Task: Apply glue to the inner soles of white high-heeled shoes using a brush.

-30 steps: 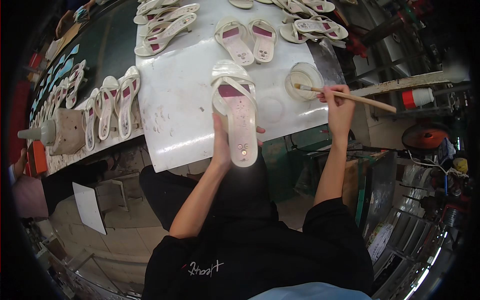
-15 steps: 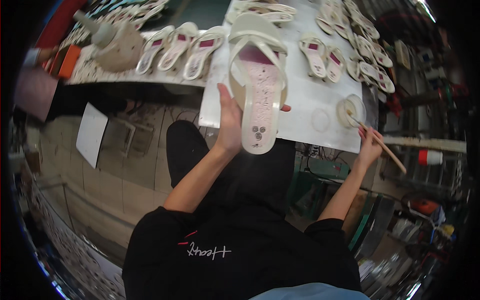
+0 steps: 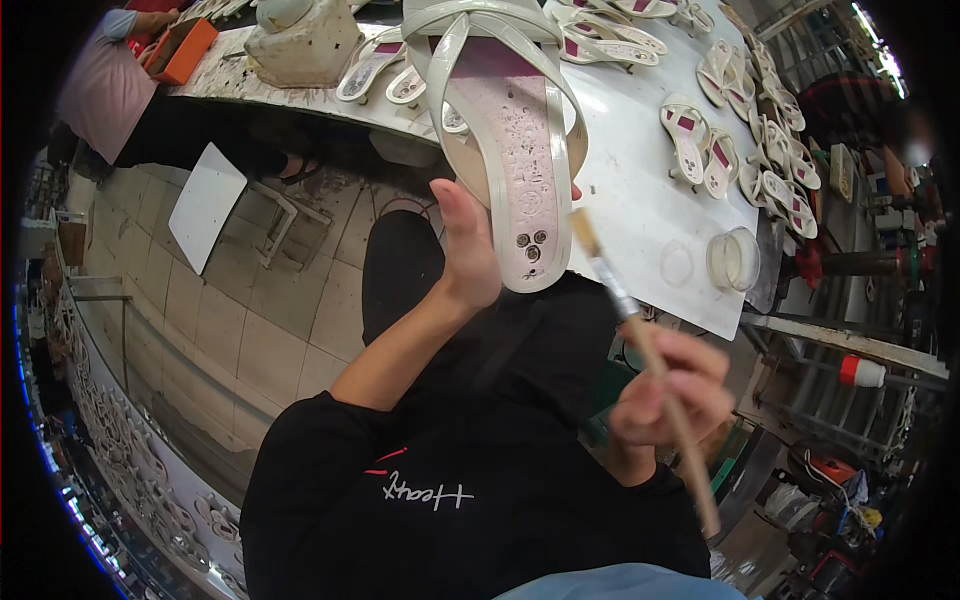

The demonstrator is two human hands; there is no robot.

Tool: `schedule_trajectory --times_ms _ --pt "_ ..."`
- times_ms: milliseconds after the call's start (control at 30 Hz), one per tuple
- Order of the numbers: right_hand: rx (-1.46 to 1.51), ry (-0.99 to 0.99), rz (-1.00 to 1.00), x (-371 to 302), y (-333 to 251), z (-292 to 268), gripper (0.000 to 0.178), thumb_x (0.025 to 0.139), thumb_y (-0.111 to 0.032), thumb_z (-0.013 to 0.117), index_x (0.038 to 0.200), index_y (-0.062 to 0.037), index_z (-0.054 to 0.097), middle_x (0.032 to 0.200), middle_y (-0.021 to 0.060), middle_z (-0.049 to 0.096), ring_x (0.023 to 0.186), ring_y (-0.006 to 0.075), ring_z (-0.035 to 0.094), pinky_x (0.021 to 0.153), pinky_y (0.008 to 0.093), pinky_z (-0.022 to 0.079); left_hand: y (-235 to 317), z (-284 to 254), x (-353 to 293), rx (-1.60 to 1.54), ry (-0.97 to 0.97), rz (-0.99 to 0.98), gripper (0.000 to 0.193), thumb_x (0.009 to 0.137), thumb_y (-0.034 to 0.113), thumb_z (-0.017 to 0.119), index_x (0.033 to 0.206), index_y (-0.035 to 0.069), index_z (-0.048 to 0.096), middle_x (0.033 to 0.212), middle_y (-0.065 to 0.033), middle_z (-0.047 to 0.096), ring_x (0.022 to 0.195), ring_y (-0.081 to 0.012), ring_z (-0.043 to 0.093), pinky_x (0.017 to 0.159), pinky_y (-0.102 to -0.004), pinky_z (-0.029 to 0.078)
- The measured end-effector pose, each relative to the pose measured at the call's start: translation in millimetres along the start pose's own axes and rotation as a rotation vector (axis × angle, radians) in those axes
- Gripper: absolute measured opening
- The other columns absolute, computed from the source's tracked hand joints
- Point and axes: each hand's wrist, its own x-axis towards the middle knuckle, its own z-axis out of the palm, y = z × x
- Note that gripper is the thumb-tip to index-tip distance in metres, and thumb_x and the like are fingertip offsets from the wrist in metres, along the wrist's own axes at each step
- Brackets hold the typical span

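My left hand (image 3: 468,245) grips a white strappy sandal (image 3: 525,150) from beneath, thumb along its near-left side. The sandal's pinkish footbed faces me, with dark round marks at the toe end and a purple patch under the crossed straps. In my right hand (image 3: 675,390), fingers closed round the wooden handle, is a paintbrush (image 3: 612,275). Its bristles point up and left, close beside the sandal's right edge; whether they touch I cannot tell. A clear round dish (image 3: 733,260) stands on the white tabletop (image 3: 640,240), right of the brush.
Several white sandals (image 3: 690,145) stand along the table's right side, more at its far edge. A stained container (image 3: 300,45) and an orange box (image 3: 182,50) are at the far left, near another person (image 3: 110,90). A white-topped stool (image 3: 208,205) stands on the tiled floor.
My right hand has drawn the brush out of the clear dish and brought it left to the sandal. The view has shifted; my left hand still holds the sandal.
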Motion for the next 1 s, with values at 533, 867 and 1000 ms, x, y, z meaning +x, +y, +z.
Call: schedule_trajectory --times_ms 533,867,1000 --pt "-0.262 -0.236 -0.174 2 7 28 0.027 0.084 -0.001 0.062 0.1 0.0015 0.041 0.101 0.0232 0.054 0.081 0.0383 0.065 0.066 0.0386 0.06 -6 -3 -3 0.055 0.05 0.157 0.112 0.072 0.086 0.005 0.133 -0.005 0.029 0.116 -0.0206 0.054 0.099 -0.0284 0.06 0.083 -0.0393 0.051" --pt "-0.237 -0.233 -0.194 -2 11 27 0.029 0.078 0.004 0.066 0.098 0.0058 0.045 0.1 0.0259 0.056 0.081 0.0406 0.066 0.065 0.0385 0.061 -8 -3 -3 0.025 0.095 0.167 0.109 0.073 0.086 0.006 0.135 -0.003 0.024 0.117 -0.0195 0.053 0.098 -0.0289 0.06 0.083 -0.0392 0.05" --pt "-0.226 -0.236 -0.183 -4 11 25 0.029 0.078 0.004 0.067 0.098 0.0058 0.045 0.099 0.0258 0.056 0.081 0.0403 0.066 0.065 0.0382 0.061 -5 -6 -1 0.044 0.06 0.163 0.109 0.073 0.085 0.006 0.135 -0.002 0.023 0.118 -0.0193 0.052 0.099 -0.0292 0.059 0.084 -0.0399 0.05"
